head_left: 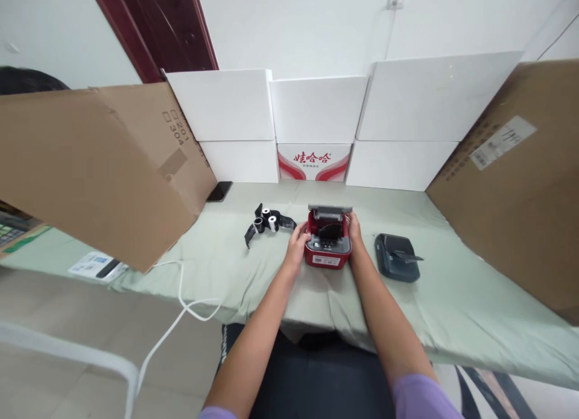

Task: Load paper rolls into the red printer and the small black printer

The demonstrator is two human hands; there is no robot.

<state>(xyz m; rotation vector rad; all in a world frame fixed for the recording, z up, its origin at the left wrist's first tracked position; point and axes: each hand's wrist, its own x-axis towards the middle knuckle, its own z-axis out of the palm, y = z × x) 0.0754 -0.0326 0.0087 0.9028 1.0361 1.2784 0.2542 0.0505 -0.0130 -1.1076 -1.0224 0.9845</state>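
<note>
White wall (294,27), dark red door (167,27) at left; pale tiled floor (67,328); counter (452,274) under green cloth; bright, even light

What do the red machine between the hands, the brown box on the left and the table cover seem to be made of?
Red machine: probably smooth, hard plastic, from its rounded, moulded-looking corners.
Brown box: matte cardboard, judging by its creased, printed panels.
Table cover: likely thin, matte cloth, from its soft folds.

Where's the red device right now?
Head view, just right of centre: the red device sits on the green cloth between both hands, with the black rolls to its left and the dark device to its right.
</note>
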